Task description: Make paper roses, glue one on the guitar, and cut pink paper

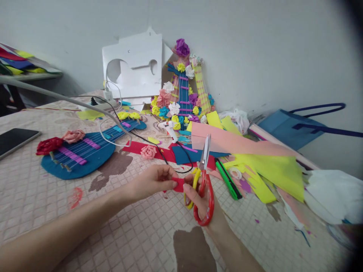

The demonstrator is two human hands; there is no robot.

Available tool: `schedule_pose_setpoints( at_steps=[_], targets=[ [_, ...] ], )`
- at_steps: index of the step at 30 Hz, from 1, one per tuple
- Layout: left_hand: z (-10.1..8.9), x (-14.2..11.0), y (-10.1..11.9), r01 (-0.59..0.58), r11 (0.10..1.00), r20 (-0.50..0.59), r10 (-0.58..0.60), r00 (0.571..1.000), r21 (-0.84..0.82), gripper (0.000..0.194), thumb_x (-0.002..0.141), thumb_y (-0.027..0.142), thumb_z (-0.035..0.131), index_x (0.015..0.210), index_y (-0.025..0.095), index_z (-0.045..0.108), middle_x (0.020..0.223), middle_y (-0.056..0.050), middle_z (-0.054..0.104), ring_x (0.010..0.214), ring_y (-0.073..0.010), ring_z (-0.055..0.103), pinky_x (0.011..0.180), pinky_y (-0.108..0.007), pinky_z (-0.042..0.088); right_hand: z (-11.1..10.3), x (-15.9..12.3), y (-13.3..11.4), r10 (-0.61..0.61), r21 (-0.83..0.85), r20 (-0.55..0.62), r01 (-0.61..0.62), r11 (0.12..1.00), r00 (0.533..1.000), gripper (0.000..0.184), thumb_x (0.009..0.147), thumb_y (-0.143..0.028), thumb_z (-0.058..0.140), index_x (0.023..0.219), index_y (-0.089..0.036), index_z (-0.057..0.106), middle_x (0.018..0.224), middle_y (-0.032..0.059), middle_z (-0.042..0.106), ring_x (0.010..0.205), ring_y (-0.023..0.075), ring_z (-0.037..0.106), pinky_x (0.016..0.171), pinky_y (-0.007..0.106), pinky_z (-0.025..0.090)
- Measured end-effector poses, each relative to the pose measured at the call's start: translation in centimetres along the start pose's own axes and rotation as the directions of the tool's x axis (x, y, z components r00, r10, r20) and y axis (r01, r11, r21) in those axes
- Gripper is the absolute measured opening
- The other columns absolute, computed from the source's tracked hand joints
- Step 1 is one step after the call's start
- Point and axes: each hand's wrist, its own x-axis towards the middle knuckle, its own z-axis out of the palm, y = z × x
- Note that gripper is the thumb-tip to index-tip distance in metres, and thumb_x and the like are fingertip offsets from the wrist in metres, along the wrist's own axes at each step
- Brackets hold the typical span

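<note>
My left hand (pixel 159 181) pinches one end of a small red piece (pixel 178 184) of felt or paper between thumb and fingers. At its other end, the thumb of my right hand (pixel 202 202) presses on it. That same hand also holds scissors (pixel 204 162), with red and yellow handles around its fingers and blades pointing up and away. The blades look closed and stay apart from the red piece. Just beyond the hands lie a longer red strip (pixel 136 148) and a pink crepe flower (pixel 148 152). A green utility knife (pixel 228 179) is right of the scissors.
On the left is a blue guitar-shaped craft (pixel 99 151) with flowers, near a phone (pixel 17 141). A white glue gun (pixel 169 130) and its black cord lie ahead. Yellow sheets (pixel 269 170) and pink sheets (pixel 224 138) spread rightward. Decorated guitars (pixel 184 94) lean against the wall.
</note>
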Motion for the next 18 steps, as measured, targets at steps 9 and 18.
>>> schedule_pose_setpoints(
  at_steps=[9, 18],
  targets=[
    [0.8, -0.2, 0.2, 0.05, 0.998, -0.041, -0.049, 0.998, 0.024, 0.03, 0.08, 0.041, 0.061, 0.093, 0.015, 0.055, 0.086, -0.004, 0.062, 0.071, -0.0119, 0.055, 0.06, -0.024, 0.042, 0.4, 0.0, -0.3, -0.012, 0.016, -0.046, 0.012, 1.0, 0.999, 0.025, 0.071, -0.031, 0.067, 0.09, -0.021, 0.053, 0.077, -0.002, 0.057, 0.054, 0.0092, 0.053, 0.047, 0.021, 0.045],
    [1.4, -0.2, -0.7, 0.117, 0.989, -0.177, -0.133, 0.975, -0.095, 0.03, 0.072, 0.041, 0.069, 0.072, 0.014, 0.056, 0.068, 0.0, 0.06, 0.06, -0.0101, 0.053, 0.058, -0.024, 0.042, 0.8, -0.1, -0.3, -0.007, 0.032, -0.092, 0.01, 0.999, 0.996, 0.028, 0.072, -0.035, 0.068, 0.091, -0.021, 0.053, 0.074, -0.0019, 0.057, 0.052, 0.0099, 0.053, 0.045, 0.022, 0.045]
  ],
)
